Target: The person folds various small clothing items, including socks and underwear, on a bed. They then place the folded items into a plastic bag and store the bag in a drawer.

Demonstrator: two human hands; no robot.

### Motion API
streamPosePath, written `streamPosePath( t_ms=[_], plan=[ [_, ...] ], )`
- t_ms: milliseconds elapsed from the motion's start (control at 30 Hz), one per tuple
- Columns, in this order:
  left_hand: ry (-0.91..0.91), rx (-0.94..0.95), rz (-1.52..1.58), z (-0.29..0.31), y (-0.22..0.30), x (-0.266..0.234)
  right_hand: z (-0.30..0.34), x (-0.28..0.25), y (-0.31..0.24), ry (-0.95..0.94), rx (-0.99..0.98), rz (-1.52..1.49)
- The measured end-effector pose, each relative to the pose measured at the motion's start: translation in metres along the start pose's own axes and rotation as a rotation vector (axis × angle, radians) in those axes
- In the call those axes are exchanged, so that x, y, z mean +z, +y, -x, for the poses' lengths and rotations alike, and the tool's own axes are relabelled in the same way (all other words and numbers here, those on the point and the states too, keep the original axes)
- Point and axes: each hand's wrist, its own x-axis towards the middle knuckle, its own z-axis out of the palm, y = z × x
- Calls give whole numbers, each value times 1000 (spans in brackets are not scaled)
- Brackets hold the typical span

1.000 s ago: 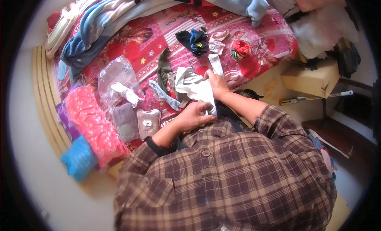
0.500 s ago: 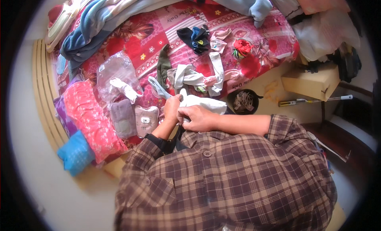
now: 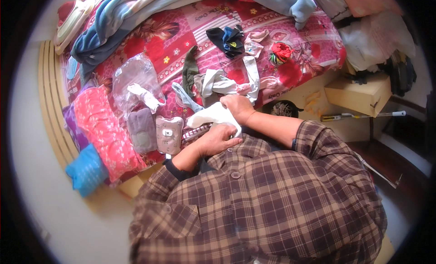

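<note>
A white sock [image 3: 210,117] lies stretched between my hands, close in front of my body. My right hand [image 3: 238,108] is closed on its far right edge. Nearer to me, my left hand [image 3: 219,140] grips the lower edge, the thumb along the cloth. Just beyond the sock are several loose socks: a light blue one [image 3: 185,97], a dark green one [image 3: 190,69] and a pale grey one [image 3: 217,83]. A striped cloth item [image 3: 195,132] shows partly under the white sock.
The bed has a red and pink patterned cover [image 3: 181,34]. On the left are a plastic bag [image 3: 136,75], a grey-purple pouch [image 3: 141,130], a beige pouch [image 3: 169,134] and a pink pillow [image 3: 102,132]. A dark bin [image 3: 296,110] and a cardboard box [image 3: 359,98] stand off the bed's right edge.
My hands have moved apart: the right went up and away from me, the left came nearer and to the right. The white sock has swung left and now spreads between them.
</note>
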Motion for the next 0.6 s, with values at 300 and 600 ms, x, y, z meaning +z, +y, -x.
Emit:
streamPosePath(
  t_ms=[300,600],
  plan=[
    [448,-442,838,12,-36,-7,28,-23,-30,1,58,-392],
    [553,-527,980,50,-58,-1,36,-21,-30,-288,184,-813]
  ],
)
